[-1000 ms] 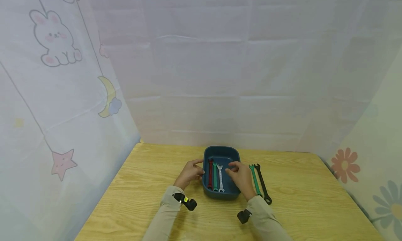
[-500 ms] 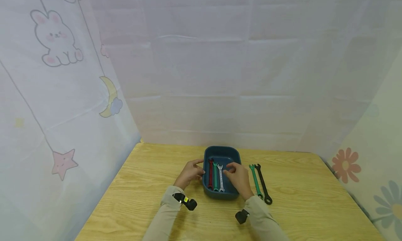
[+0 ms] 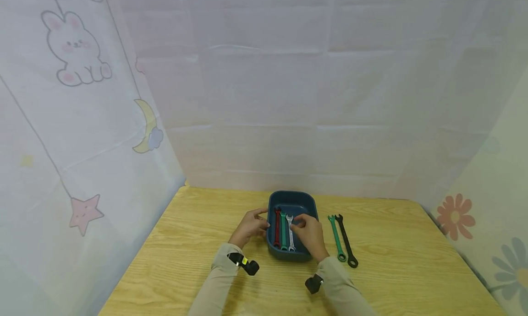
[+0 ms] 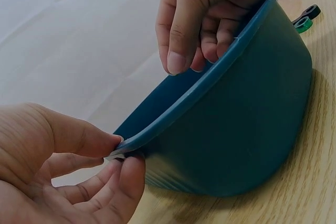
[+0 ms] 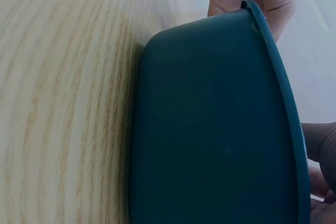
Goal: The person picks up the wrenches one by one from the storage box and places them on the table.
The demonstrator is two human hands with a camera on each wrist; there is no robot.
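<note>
My left hand [image 3: 249, 228] pinches the left rim of a dark blue rectangular bin [image 4: 236, 114], thumb on top and fingers beneath the edge. Inside the bin lie a red wrench [image 3: 277, 229], a green wrench [image 3: 283, 231] and a silver wrench [image 3: 291, 240], side by side along its left part. My right hand [image 3: 310, 233] reaches over the bin's right side, thumb and fingertips down beside the silver wrench. Whether they touch it cannot be told, since the wall hides the inside in both wrist views. Nothing is seen held between those fingers [image 4: 177, 61].
Right of the bin, another green wrench [image 3: 337, 238] and a black wrench [image 3: 346, 240] lie side by side on the wooden table [image 3: 404, 261]. A pale curtain [image 3: 264, 100] hangs behind and at both sides.
My right hand has moved left across the bin, toward the silver wrench. The left hand stays at the rim, and the wrenches lie where they were.
</note>
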